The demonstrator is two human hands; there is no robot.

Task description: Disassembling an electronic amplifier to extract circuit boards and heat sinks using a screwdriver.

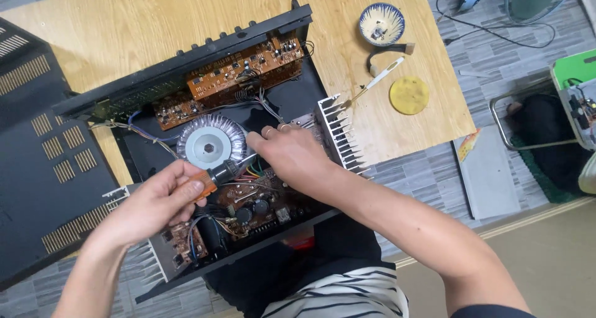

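Iron [208, 178], orange grip and dark barrel, clamped in the left hand [152, 203], fingers wrapped tight around the grip. Tip aimed away from that hand, towards the wires just under the right hand [292, 156]. Right hand laid palm down, fingers curled together at the near edge of the heatsink [338, 131]; cannot tell whether anything is pinched beneath them.

Looks like joint work on the wiring inside the open amp [292, 97], tip close to the spot but contact hidden by the right hand. Next calls for a steady tip on one joint only, clear of the neighbouring wires and of the right fingertips beside it.

Beyond the left knuckles, the round transformer [210, 143]. Under the right wrist, the brown board [261, 203] with dark capacitors. Farther off, past both hands, a second orange board [245, 69] along the far wall of the amp. Well right of the right hand, on the wooden table [124, 26]: a white-handled tool [382, 76], a yellow pad [409, 95], a small bowl [381, 23]. Left of the left hand, the vented black cover [37, 169].
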